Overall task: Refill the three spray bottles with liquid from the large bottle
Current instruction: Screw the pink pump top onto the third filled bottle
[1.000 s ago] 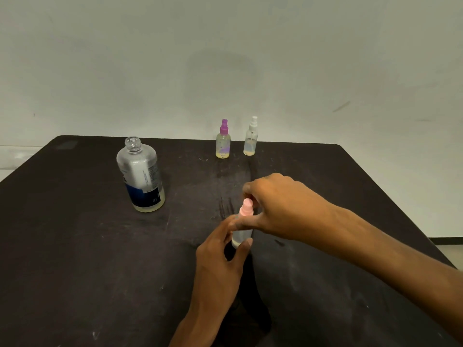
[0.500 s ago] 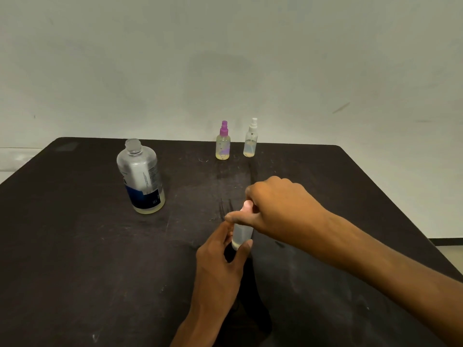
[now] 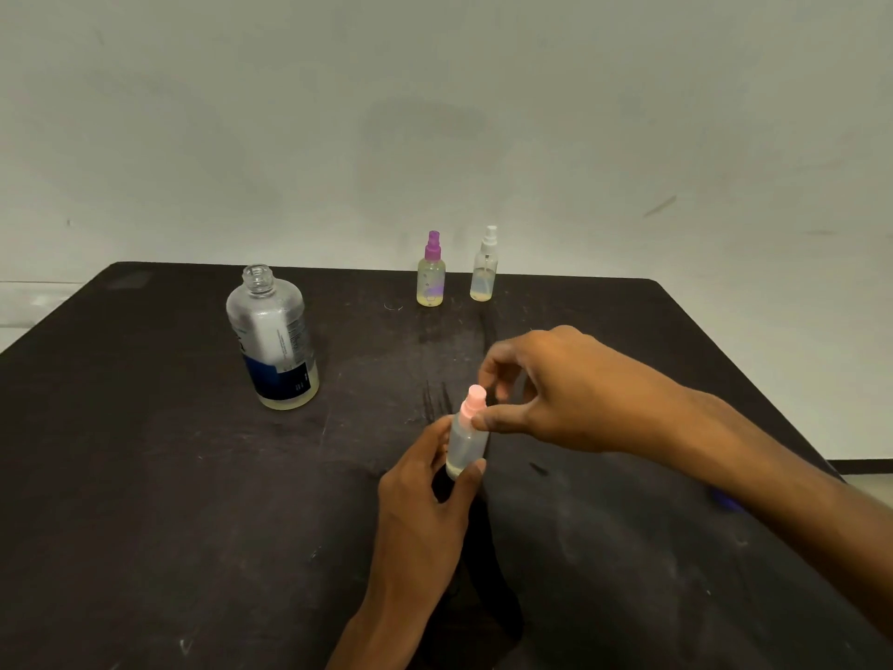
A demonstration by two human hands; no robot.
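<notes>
A person's left hand (image 3: 425, 500) grips the lower body of a small spray bottle with a pink top (image 3: 465, 437), thumb and fingers wrapped around its clear sides, holding it upright near the middle of a scuffed black table (image 3: 145, 500). The right hand (image 3: 555, 389) reaches in from the right, its forearm crossing the table's near corner; the thumb presses against the bottle's neck just below the pink top while the curled fingers arch loosely behind and above it, not fully closed around the sprayer. A little pale liquid shows at the bottle's base.

To the left, well apart from the hands, the large bottle (image 3: 273, 338) stands upright and uncapped, its white and dark blue label facing the camera and a shallow layer of yellowish liquid at the bottom. At the far edge of the table, a spray bottle with a purple top (image 3: 431, 273) and a spray bottle with a white top (image 3: 484, 268) stand side by side, close but not touching, each partly filled. A plain pale wall (image 3: 435, 113) rises behind the table.
</notes>
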